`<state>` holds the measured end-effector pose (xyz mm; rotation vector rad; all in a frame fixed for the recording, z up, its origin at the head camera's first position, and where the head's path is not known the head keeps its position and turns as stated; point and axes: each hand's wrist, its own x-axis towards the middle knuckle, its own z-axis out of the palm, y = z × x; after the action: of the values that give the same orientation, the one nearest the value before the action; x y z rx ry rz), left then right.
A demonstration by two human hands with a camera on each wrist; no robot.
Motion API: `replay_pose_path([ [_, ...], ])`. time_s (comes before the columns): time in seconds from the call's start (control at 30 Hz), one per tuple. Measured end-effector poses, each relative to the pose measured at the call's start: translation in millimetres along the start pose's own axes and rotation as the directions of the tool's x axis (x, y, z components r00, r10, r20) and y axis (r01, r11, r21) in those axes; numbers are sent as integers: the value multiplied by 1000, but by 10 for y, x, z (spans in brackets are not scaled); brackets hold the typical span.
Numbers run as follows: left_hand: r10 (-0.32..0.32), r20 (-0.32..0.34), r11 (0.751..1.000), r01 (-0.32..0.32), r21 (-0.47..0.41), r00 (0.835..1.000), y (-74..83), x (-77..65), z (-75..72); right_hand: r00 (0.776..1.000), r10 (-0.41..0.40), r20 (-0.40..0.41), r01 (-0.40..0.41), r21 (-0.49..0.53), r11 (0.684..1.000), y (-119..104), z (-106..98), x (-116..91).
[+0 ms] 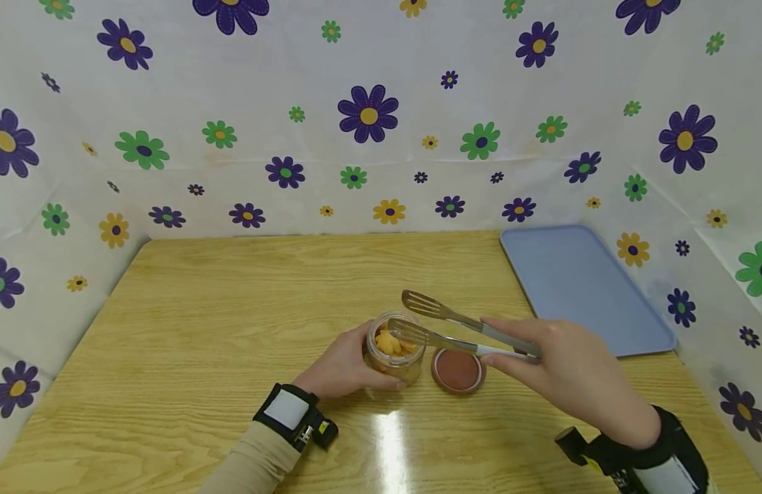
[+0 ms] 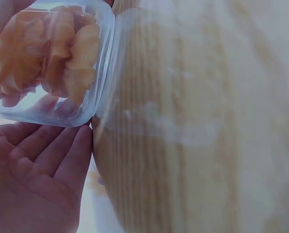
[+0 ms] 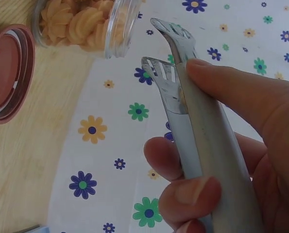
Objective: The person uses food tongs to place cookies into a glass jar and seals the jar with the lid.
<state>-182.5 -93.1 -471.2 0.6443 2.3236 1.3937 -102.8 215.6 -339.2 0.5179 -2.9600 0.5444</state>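
Observation:
My left hand (image 1: 340,363) grips a clear jar (image 1: 408,374) on the table, its thumb along the near side. Inside are golden swirl-shaped cookies (image 1: 389,343), also visible through the wall in the left wrist view. My right hand (image 1: 581,374) holds metal slotted tongs (image 3: 212,145) between thumb and fingers. The tongs' two tips are spread apart with nothing between them. In the head view one tip overlaps the jar's open mouth and the other is above and right of it. A reddish-brown lid (image 1: 457,370) lies on the table just right of the jar.
A blue tray (image 1: 578,288) rests at the back right of the wooden table (image 1: 232,322). White cloth (image 1: 294,82) printed with flowers stands behind the table and along both sides.

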Motion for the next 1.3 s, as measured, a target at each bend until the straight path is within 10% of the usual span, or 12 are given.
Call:
replay_pose_path([
  [0.6,-21,-2,1000,21,0,1000,22,-21,6,919,384,-89,-377,89,922,993,-116,-121],
  [0.83,-25,-2,1000,25,-2,1000,35,-10,12,933,345,102,-355,116,928,1041,296,-98],
  [1.3,-36,0,999,36,-20,999,21,-9,16,951,294,92,-300,59,952,926,701,-48],
])
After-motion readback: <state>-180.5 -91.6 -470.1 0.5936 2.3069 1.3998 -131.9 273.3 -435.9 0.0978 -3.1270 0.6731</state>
